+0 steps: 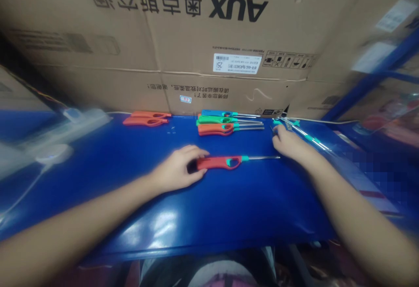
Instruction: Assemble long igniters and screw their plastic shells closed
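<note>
Cardboard wall at the back of this bench, folks: one big brown carton (183, 33) with upside-down black AUX lettering and a white printed label (237, 63). Bench top is a shiny blue table surface (229, 217), and a blurry white power strip (88, 123) sits over on the left side.

Main thing is a long red-orange plastic lighter (218, 162) with a teal collar and thin metal tube, lying roughly mid-table with the tube pointing right. Left hand (180, 169) has the butt end of its handle gripped, thumb on the near side and fingers on the far side. Right hand (288, 143) is past the tube tip and further back, fingers curled in and bunched together, right next to a bunch of metal tubes with teal plastic ends (312, 139). Something small and dark is at those fingertips, but I can't tell if it's actually being held.

Behind the lighter there's a stack of blue, green and orange lighters (214, 121), tubes also pointing right. Left of that, near the carton, lie a couple of orange plastic handles (145, 122) with no tubes showing.
</note>
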### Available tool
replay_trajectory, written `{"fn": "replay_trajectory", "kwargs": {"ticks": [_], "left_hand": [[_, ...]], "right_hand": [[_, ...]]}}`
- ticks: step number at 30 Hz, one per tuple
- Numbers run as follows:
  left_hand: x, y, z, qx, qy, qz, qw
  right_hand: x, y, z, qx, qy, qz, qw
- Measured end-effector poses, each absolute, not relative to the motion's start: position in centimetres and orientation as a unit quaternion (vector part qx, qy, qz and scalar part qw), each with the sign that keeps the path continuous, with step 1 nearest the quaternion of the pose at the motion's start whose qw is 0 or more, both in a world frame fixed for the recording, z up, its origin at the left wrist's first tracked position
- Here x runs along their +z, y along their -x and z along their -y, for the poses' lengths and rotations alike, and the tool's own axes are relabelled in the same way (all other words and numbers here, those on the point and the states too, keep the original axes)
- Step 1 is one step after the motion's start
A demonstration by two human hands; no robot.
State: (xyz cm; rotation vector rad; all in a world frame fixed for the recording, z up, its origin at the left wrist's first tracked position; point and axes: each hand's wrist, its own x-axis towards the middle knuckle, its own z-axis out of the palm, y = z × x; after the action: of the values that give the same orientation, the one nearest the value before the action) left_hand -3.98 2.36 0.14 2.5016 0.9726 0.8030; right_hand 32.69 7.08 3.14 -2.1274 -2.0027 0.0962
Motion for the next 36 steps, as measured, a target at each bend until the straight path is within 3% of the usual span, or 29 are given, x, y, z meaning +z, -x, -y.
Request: {"fn": "replay_trajectory", "kwargs": {"ticks": [4,6,12,20,36], "left_hand": [[-0.1,3.7,-2.3,0.294,-0.871,-0.345,0.19],[-0.2,3.5,-2.2,0.299,-0.869,-0.341,0.198],[-0.3,3.5,-2.1,0.286,-0.879,-0.322,0.205],[-0.3,3.7,-1.7,0.287,-0.894,-0.287,0.188],[0.1,3.8,-1.6,0.27,-0.898,-0.267,0.221]], "right_hand": [[4.3,-29.5,-5.9,0.048,0.65,0.703,0.284],[4.3,-27.0,-5.0,0.102,0.553,0.763,0.318],[3.5,-19.0,-4.2,0.205,0.363,0.871,0.259],[3.2,-13.0,-6.9,0.377,0.467,0.754,0.265],[3.6,-12.5,-7.1,0.443,0.491,0.68,0.317]]}}
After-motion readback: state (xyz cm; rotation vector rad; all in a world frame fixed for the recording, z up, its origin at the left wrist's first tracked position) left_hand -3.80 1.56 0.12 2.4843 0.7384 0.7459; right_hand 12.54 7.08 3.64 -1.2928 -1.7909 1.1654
